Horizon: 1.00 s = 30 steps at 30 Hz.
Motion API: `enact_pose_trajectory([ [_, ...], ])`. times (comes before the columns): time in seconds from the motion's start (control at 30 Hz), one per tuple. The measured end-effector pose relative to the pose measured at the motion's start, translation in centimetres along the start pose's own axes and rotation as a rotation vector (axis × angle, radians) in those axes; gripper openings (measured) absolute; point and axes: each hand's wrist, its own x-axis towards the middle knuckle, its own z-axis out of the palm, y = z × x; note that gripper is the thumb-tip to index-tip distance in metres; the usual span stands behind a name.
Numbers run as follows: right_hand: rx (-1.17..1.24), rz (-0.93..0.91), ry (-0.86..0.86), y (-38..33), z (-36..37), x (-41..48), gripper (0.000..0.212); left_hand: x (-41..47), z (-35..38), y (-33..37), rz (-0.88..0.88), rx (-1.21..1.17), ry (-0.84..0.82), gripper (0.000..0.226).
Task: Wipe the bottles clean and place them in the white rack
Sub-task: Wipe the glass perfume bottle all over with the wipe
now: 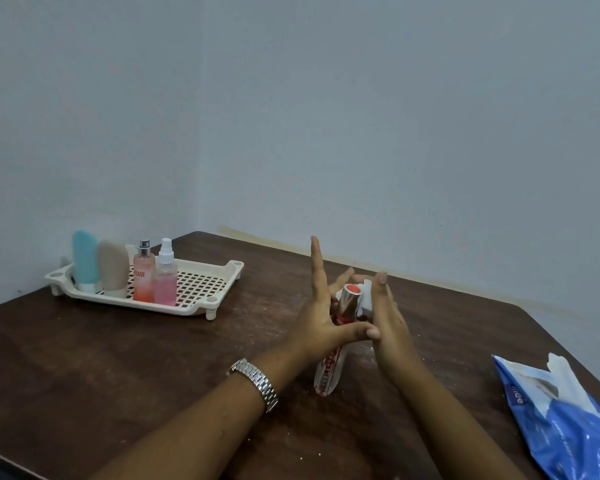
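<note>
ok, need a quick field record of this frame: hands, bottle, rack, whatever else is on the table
left hand: holds red bottle, thumb across its front, fingers spread straight
right hand: presses white wipe against the bottle's silver cap end
bottle pose: tilted, cap pointing away from camera
white rack: far left of table
in rack: blue tube, beige tube, orange-pink spray, pink spray, all upright at its left end
blue wipe pack: right table edge
wristwatch: left wrist

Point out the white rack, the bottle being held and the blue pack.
white rack (201, 282): head view, bare grid floor, right part.
red bottle (327, 372): head view, lower body near its base.
blue pack (575, 441): head view, middle of the blue wrapper.
</note>
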Motion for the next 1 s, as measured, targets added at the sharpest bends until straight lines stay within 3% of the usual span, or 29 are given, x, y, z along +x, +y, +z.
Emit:
enact_pose_trajectory([
  [0.07, 0.087, 0.047, -0.004, 0.1, -0.2, 0.3, 0.101, 0.0, 0.0, 0.1, 0.021, 0.001, -0.010, 0.139],
  [0.2, 0.058, 0.066, -0.026, 0.4, 0.0, 0.3, 0.103, 0.1, -0.2, -0.1, 0.042, -0.029, -0.001, 0.137],
  [0.37, -0.084, 0.078, -0.063, 0.6, -0.5, -0.6, 0.042, 0.1, -0.4, -0.4, 0.038, -0.027, 0.017, 0.136],
  [0.5, -0.129, 0.021, -0.052, 0.9, -1.0, -0.8, 0.044, -0.1, -0.4, -0.3, 0.044, 0.011, -0.003, 0.142],
  [0.6, -0.010, -0.014, -0.060, 0.3, -0.9, -1.0, 0.039, -0.1, -0.5, -0.2, 0.049, 0.027, -0.025, 0.144],
  [0.67, 0.087, -0.098, -0.082, 0.0, -0.9, -1.0, 0.038, -0.2, -0.6, -0.2, 0.050, 0.014, -0.036, 0.145],
  [0.83, -0.034, -0.435, 0.065, -0.2, -0.9, -1.1, 0.026, -0.3, -0.8, -0.4, 0.047, -0.023, -0.091, 0.140],
  [1.0, -0.537, -0.854, 0.155, 0.7, -1.5, -0.8, 0.033, -0.2, -0.7, -0.2, 0.037, -0.144, -0.090, 0.142],
])
